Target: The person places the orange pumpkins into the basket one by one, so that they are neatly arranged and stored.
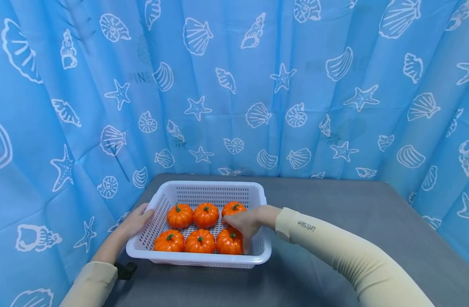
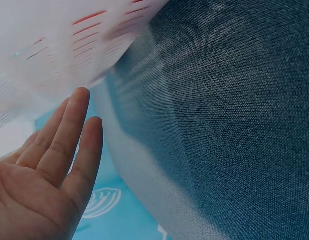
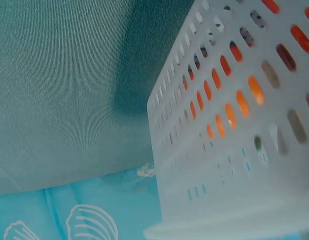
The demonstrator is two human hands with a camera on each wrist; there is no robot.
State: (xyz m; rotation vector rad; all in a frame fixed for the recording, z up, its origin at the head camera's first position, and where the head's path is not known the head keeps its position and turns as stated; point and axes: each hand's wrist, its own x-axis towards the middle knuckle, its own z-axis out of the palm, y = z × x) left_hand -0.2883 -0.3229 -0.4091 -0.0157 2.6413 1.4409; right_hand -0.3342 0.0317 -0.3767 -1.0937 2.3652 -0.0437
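Note:
A white plastic basket [image 1: 198, 256] with slotted walls stands on the table, holding several small orange pumpkins with green stems in two rows. On its left side my left hand [image 1: 136, 219] holds the rim, thumb over the edge; in the left wrist view the left hand's fingers [image 2: 59, 145] extend beside the outer wall. My right hand [image 1: 247, 222] reaches over the right rim and grips the front right pumpkin [image 1: 227, 242], partly covering it. Just behind that hand sits the back right pumpkin [image 1: 233, 207]. In the right wrist view the basket wall [image 3: 219, 165] hides the right hand.
The grey cloth-covered table [image 1: 326, 213] extends to the right of the basket. A blue curtain [image 1: 234, 94] with white shells and starfish hangs behind and along both sides. The back middle pumpkin [image 1: 206, 215] and back left pumpkin [image 1: 179, 216] sit close together.

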